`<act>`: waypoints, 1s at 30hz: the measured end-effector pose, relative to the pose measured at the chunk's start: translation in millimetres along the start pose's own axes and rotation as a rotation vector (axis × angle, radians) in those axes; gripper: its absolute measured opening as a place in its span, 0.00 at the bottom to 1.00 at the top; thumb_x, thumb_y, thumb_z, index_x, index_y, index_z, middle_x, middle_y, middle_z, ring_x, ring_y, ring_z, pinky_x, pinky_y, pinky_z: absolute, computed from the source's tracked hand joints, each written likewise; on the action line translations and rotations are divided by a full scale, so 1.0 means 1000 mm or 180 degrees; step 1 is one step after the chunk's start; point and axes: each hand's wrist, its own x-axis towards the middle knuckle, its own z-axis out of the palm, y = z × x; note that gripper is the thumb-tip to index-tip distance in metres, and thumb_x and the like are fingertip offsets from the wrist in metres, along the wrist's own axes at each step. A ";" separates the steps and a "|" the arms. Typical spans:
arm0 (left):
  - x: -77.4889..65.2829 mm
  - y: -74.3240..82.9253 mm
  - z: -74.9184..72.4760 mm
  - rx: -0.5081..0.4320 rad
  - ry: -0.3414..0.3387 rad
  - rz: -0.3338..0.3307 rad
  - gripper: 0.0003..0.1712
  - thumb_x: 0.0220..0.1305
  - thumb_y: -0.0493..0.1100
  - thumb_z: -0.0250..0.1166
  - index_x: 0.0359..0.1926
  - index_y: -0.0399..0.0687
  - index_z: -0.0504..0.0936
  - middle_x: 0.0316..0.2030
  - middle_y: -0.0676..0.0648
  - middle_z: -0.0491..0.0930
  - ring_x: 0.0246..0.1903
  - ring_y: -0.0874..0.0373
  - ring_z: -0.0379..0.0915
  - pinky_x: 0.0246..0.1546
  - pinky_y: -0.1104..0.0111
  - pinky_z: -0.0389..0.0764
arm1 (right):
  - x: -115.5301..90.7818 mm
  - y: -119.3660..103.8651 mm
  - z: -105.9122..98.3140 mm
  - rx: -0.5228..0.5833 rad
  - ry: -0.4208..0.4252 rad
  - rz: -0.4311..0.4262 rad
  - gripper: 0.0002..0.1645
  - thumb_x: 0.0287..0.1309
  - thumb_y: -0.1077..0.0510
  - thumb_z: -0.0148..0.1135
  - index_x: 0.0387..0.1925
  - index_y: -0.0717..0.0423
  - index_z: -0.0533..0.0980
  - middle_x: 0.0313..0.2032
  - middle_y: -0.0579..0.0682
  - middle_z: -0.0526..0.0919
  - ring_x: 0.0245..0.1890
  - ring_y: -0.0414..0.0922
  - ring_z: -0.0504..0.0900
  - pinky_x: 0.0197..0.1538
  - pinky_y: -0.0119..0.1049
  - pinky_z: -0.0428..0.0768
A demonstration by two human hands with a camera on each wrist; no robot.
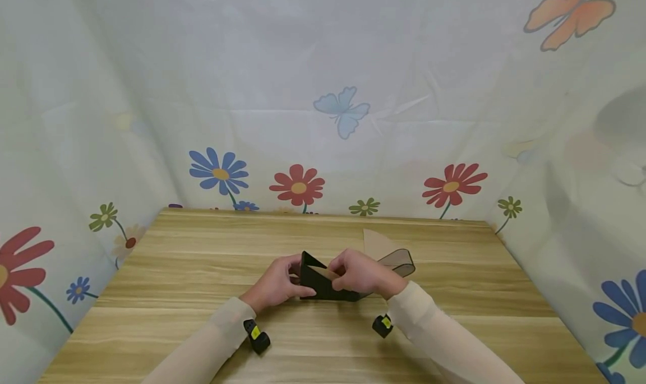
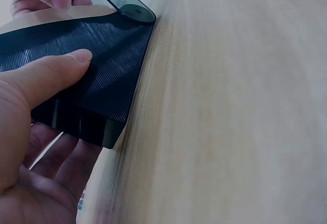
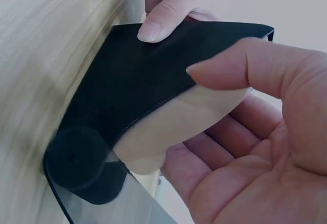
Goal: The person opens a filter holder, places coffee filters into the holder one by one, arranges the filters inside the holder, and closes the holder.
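Note:
A black ribbed coffee filter holder (image 1: 328, 284) stands on the table, tilted, its clear black-rimmed lid (image 1: 398, 259) swung out to the right on a round hinge (image 3: 76, 157). My left hand (image 1: 275, 283) grips the holder's left end, thumb on the ribbed face (image 2: 110, 66) and fingers behind and under it. Beige paper coffee filters (image 3: 179, 114) stick out of the holder's open side. My right hand (image 1: 360, 272) pinches their edge between thumb and fingers. How many sheets are between the fingers cannot be told.
Behind my right hand a beige fan-shaped paper (image 1: 375, 241) shows, partly covered by that hand. The wood-grain table (image 1: 227, 249) runs back to a white curtain (image 1: 252, 92) with flowers and butterflies, which also hangs at both sides.

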 end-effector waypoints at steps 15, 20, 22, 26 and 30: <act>-0.001 0.004 0.000 -0.0015 -0.0004 -0.0021 0.27 0.53 0.51 0.81 0.53 0.61 0.82 0.44 0.53 0.84 0.44 0.56 0.81 0.42 0.65 0.83 | -0.024 -0.005 -0.051 0.0229 0.0192 0.0002 0.16 0.64 0.50 0.71 0.50 0.52 0.87 0.48 0.49 0.90 0.48 0.43 0.88 0.54 0.44 0.85; -0.001 0.004 0.000 -0.0018 0.0008 -0.0013 0.27 0.53 0.50 0.81 0.53 0.58 0.82 0.44 0.51 0.84 0.43 0.56 0.81 0.40 0.66 0.82 | -0.033 -0.002 -0.072 0.0260 0.0333 -0.0045 0.16 0.65 0.49 0.70 0.50 0.52 0.86 0.49 0.50 0.90 0.50 0.45 0.87 0.53 0.43 0.84; -0.001 0.004 0.000 -0.0022 0.0014 -0.0008 0.26 0.53 0.49 0.81 0.53 0.57 0.82 0.43 0.50 0.84 0.43 0.56 0.81 0.39 0.65 0.82 | -0.035 0.001 -0.080 0.0226 0.0405 -0.0057 0.16 0.65 0.49 0.70 0.50 0.51 0.86 0.49 0.50 0.89 0.50 0.46 0.87 0.53 0.43 0.84; -0.002 0.003 0.000 -0.0039 0.0026 0.0003 0.26 0.54 0.47 0.81 0.52 0.55 0.82 0.43 0.49 0.84 0.43 0.56 0.81 0.38 0.66 0.82 | -0.035 0.012 -0.093 0.0218 0.0496 -0.0049 0.17 0.66 0.50 0.69 0.51 0.53 0.86 0.50 0.52 0.89 0.50 0.48 0.87 0.54 0.46 0.84; -0.001 0.001 0.000 -0.0035 0.0016 0.0034 0.26 0.53 0.47 0.81 0.52 0.55 0.82 0.43 0.49 0.84 0.42 0.55 0.81 0.38 0.66 0.82 | -0.034 0.029 -0.103 0.0319 0.0568 0.0032 0.17 0.68 0.51 0.67 0.52 0.57 0.85 0.50 0.55 0.88 0.47 0.48 0.88 0.52 0.45 0.85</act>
